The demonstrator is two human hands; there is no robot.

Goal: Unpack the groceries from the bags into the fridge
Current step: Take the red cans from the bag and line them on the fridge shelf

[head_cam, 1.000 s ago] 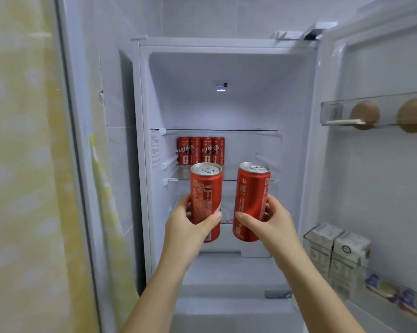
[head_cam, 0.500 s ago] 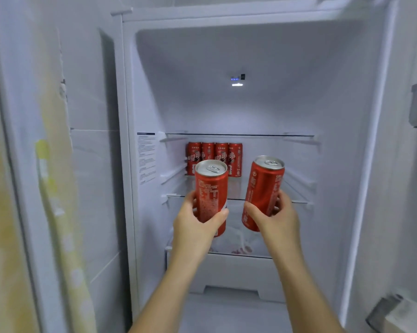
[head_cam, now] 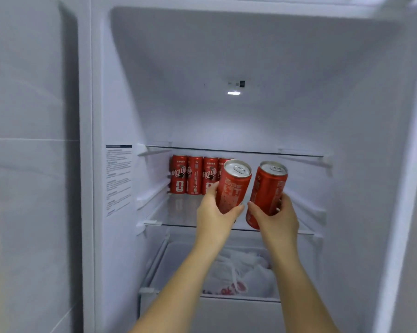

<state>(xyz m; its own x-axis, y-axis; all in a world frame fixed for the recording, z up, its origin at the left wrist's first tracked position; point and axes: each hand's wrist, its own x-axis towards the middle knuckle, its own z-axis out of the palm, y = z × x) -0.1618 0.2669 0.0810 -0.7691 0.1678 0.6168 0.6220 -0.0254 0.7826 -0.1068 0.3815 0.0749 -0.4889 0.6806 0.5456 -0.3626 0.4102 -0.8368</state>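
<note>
Your left hand [head_cam: 213, 218] and right hand [head_cam: 278, 218] each grip a tall red aluminium can [head_cam: 232, 186] [head_cam: 267, 191], tilted above the fridge's glass shelf [head_cam: 176, 216].

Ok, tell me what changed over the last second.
The left grip and right grip carried the left can and right can forward toward the middle shelf, tops now tilted right. Nothing was let go: each still holds its can. The row of cans at the back stayed put.
</note>
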